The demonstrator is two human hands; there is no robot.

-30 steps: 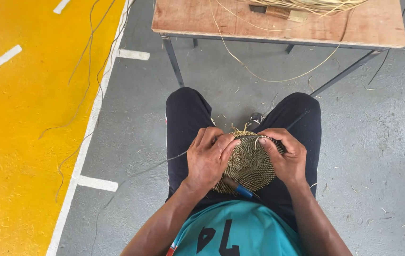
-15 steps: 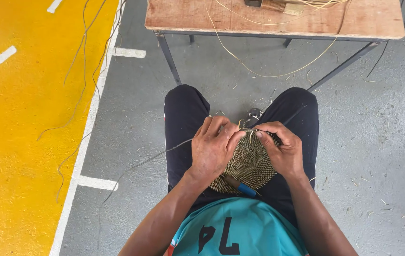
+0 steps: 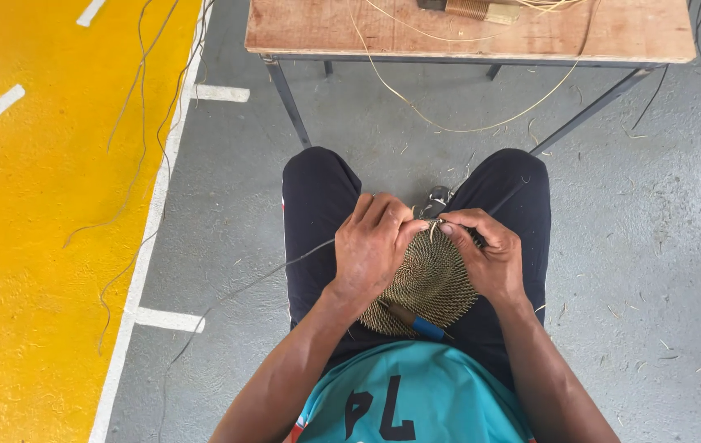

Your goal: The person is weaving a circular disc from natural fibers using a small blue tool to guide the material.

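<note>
A round woven straw disc [image 3: 428,283] lies on my lap, over dark trousers. My left hand [image 3: 375,246] grips its upper left edge with fingers curled over the rim. On the upper right edge sits my right hand [image 3: 490,254], fingertips pinched at the top of the weave where loose fibre ends stick up. A thin strand [image 3: 268,275] runs from the disc off to the left across the floor. A blue-handled tool [image 3: 417,322] rests under the disc's lower edge against my teal shirt.
A wooden table [image 3: 613,33] on metal legs stands ahead, with straw strands hanging off it and a small bundle [image 3: 469,8] on top. The floor is grey concrete with a yellow painted area [image 3: 30,221] and white lines at left. Loose cords lie across it.
The view has shifted slightly, so the table sits higher in the frame. My hands have drawn closer together at the disc's top edge; the disc stays on my lap.
</note>
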